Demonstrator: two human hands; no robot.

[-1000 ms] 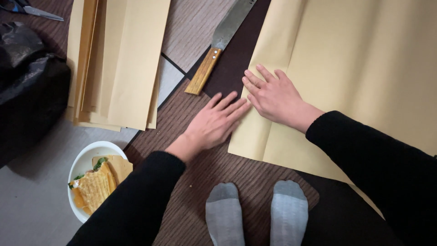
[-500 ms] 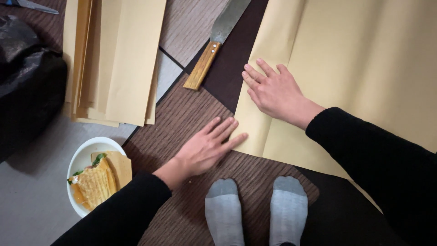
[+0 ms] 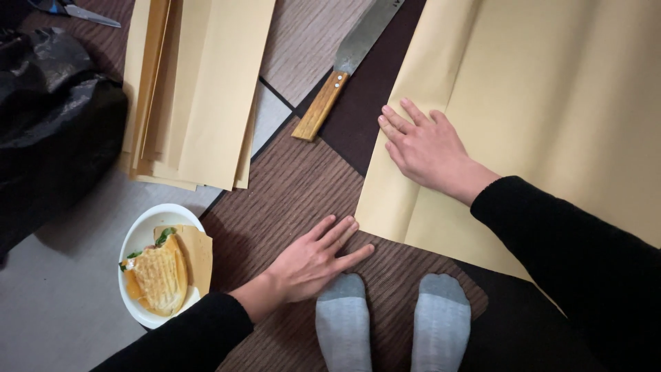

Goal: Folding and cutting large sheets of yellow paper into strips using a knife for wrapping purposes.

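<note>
A large tan paper sheet [image 3: 551, 117] lies folded on the floor at the right. My right hand [image 3: 427, 148] rests flat on its folded left edge, fingers spread and pointing up-left. My left hand [image 3: 320, 258] lies flat on the brown striped mat [image 3: 289, 193], its fingertips at the sheet's lower left corner. Neither hand holds anything. A knife with a wooden handle [image 3: 344, 76] lies just above my right hand, blade pointing to the upper right.
A stack of cut tan paper strips [image 3: 200, 89] lies at the upper left. A white bowl [image 3: 138, 234] with a toasted sandwich [image 3: 160, 275] sits at the lower left. A black plastic bag [image 3: 55, 124] is at the left, scissors [image 3: 76, 10] at the top. My grey-socked feet [image 3: 389, 324] are at the bottom.
My left hand has slid down along the sheet's folded edge, from beside my right hand to the lower corner. My right hand has stayed in place.
</note>
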